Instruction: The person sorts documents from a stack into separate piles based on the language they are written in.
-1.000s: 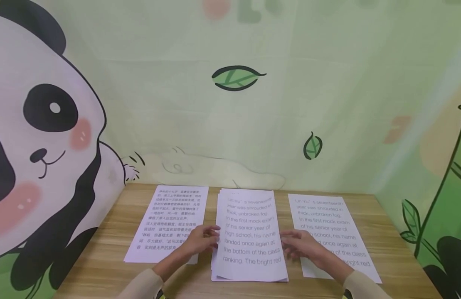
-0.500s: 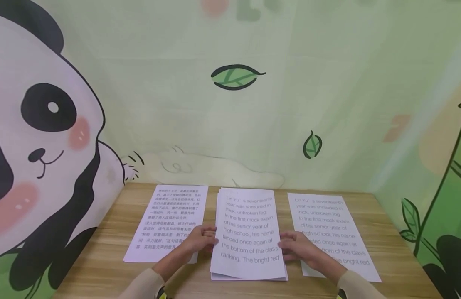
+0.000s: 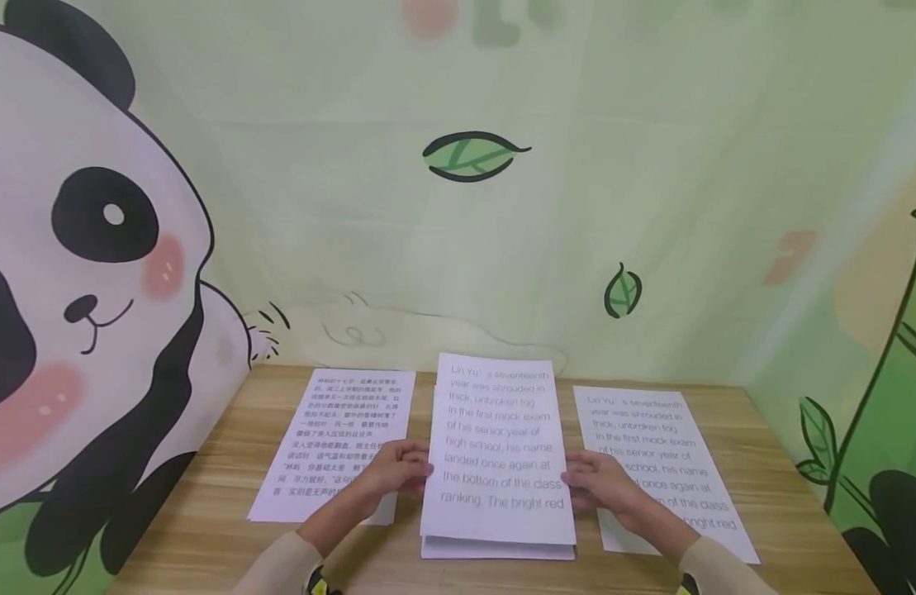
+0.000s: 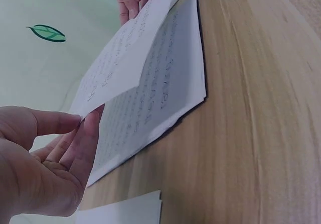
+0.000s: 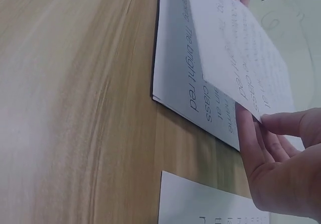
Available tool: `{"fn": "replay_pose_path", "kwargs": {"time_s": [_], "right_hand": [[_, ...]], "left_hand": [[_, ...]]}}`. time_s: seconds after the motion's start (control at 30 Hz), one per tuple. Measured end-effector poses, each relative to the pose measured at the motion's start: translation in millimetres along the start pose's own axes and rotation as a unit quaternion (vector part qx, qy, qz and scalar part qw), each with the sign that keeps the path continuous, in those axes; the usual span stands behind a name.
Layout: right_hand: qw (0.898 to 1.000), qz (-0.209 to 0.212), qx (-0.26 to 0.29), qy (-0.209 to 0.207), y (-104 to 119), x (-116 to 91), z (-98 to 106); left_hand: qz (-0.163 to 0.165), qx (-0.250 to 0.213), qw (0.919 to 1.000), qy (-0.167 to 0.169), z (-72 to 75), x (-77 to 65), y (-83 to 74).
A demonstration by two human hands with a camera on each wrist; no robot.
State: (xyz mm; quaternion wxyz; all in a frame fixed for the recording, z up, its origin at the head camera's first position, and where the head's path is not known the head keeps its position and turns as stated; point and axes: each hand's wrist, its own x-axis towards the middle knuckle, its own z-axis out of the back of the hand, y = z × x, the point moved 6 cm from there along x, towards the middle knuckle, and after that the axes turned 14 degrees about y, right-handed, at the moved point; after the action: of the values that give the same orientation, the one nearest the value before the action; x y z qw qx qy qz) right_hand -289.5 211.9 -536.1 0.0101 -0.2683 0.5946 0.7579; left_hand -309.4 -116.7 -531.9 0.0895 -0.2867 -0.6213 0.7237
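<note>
A printed sheet of paper (image 3: 496, 446) with English text is held above the middle paper stack (image 3: 498, 550). My left hand (image 3: 394, 478) pinches its left edge between thumb and fingers, as the left wrist view shows with the sheet (image 4: 120, 58) raised off the stack (image 4: 160, 88). On the opposite edge my right hand (image 3: 602, 486) pinches the same sheet; in the right wrist view the thumb of the right hand (image 5: 286, 158) lies on top and the fingers beneath. Printed text shows on the top page of the stack (image 5: 173, 58) below.
To the left on the wooden table (image 3: 205, 496) lies a pile of pages with Chinese text (image 3: 339, 438). Another English sheet (image 3: 636, 421) lies at the right. A green cloth backdrop (image 3: 316, 207) with a panda drawing (image 3: 168, 347) stands behind the table.
Both hands have taken hold of the top sheet by its side edges and lifted it off the middle stack. One second ago it lay on the stack.
</note>
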Motion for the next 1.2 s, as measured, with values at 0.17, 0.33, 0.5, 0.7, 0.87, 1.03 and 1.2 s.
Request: {"fn": "replay_pose_path", "kwargs": {"time_s": [0.17, 0.33, 0.5, 0.7, 0.87, 1.03, 1.2], "right_hand": [[1.0, -0.004, 0.001, -0.026, 3, -2, 5], [0.999, -0.008, 0.001, -0.041, 3, -5, 8], [0.999, -0.01, -0.006, -0.05, 3, -7, 12], [0.998, -0.01, -0.014, -0.052, 2, -11, 18], [0.998, -0.01, -0.021, -0.053, -2, -13, 26], [0.998, -0.007, -0.015, -0.054, -8, -16, 37], [0.998, -0.005, -0.011, -0.059, -15, -21, 50]], "left_hand": [[-0.012, 0.007, 0.9998, -0.017, -1.0, 1.1, -7.6], [-0.004, 0.026, 0.9987, -0.043, -3.4, 2.2, -9.5], [-0.008, 0.041, 0.9973, -0.06, -7.9, 4.3, -10.1], [-0.032, 0.047, 0.9969, -0.055, -15.6, 7.2, -12.2], [-0.051, 0.041, 0.9969, -0.042, -22.5, 12.5, -13.3], [-0.065, 0.022, 0.9974, -0.024, -33.2, 18.0, -15.8], [-0.07, 0.015, 0.9973, -0.014, -45.1, 21.4, -20.7]]}}
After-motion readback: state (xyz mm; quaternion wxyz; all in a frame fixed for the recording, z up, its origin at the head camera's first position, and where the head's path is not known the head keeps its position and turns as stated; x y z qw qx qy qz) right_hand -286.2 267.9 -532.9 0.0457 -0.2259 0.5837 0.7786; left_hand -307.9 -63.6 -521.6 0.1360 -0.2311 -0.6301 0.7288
